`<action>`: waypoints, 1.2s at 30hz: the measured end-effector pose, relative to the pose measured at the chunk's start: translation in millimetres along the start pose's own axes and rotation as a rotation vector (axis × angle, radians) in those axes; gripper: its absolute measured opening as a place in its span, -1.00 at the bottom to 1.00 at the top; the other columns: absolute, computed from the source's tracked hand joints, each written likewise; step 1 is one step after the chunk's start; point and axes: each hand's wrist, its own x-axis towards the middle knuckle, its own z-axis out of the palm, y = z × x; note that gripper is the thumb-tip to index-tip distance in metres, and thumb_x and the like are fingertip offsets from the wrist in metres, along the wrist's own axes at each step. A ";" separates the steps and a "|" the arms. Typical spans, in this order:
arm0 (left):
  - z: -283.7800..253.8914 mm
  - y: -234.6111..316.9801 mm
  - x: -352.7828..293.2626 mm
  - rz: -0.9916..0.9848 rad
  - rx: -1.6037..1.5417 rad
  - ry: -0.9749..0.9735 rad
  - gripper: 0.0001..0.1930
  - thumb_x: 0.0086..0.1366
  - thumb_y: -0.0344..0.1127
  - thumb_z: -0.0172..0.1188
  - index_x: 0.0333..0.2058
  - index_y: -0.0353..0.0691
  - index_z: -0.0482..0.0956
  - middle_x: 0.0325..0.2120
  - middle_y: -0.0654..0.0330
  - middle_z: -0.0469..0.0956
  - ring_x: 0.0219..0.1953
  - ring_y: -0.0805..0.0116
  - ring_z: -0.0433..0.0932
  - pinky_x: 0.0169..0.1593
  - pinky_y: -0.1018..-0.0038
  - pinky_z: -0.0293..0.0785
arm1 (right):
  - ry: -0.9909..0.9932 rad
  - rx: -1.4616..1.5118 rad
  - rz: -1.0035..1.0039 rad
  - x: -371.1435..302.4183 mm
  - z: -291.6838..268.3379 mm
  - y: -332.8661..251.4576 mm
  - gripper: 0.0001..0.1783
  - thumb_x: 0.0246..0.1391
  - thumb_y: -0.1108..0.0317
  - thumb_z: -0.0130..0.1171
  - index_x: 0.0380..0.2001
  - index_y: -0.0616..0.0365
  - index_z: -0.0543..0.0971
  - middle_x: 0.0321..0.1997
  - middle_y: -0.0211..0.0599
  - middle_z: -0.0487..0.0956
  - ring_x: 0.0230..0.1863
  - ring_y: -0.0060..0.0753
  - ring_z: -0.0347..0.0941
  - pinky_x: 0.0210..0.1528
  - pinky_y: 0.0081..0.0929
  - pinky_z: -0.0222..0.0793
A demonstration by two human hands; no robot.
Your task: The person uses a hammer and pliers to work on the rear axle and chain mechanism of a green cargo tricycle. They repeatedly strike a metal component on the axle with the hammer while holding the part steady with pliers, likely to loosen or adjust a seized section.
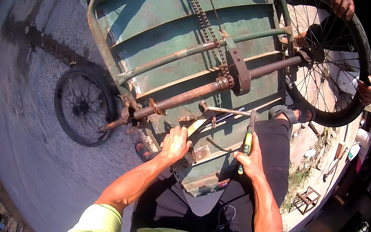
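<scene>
My left hand (pixel 176 143) is closed around a pale-handled tool (pixel 196 126), whose upper end lies among rusty parts. In my right hand (pixel 251 158) is a hand tool with a yellow-green and black grip (pixel 247 144); its metal end points away from me. A thin metal bar (pixel 229 110) spans between the two tools' far ends; how it joins them I cannot tell. Beneath lies the green metal cart body (pixel 168 36), apparently underside up. Beyond my hands a rusty axle (pixel 194 92) crosses it, with a drive chain (pixel 204 20) and a brown bracket (pixel 238 71).
Another person's hands (pixel 368 89) hold the spoked wheel (pixel 321 57) at the axle's right end. A second wheel (pixel 83 106) is by the axle's left end, over grey pavement (pixel 28 107). At right are a small wooden stool (pixel 307 200) and scattered debris.
</scene>
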 end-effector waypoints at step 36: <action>-113.9 125.4 179.0 -0.060 0.099 -0.016 -0.45 -0.06 -0.04 0.36 -0.17 -0.38 0.65 -0.24 -0.19 0.70 -0.14 -0.11 0.70 0.00 0.11 0.58 | -0.095 -0.299 0.194 12.6 -30.0 -17.3 0.14 -0.22 0.28 0.34 0.50 0.14 0.10 -0.50 -0.32 0.49 -0.43 -0.38 0.47 -0.31 -0.39 0.40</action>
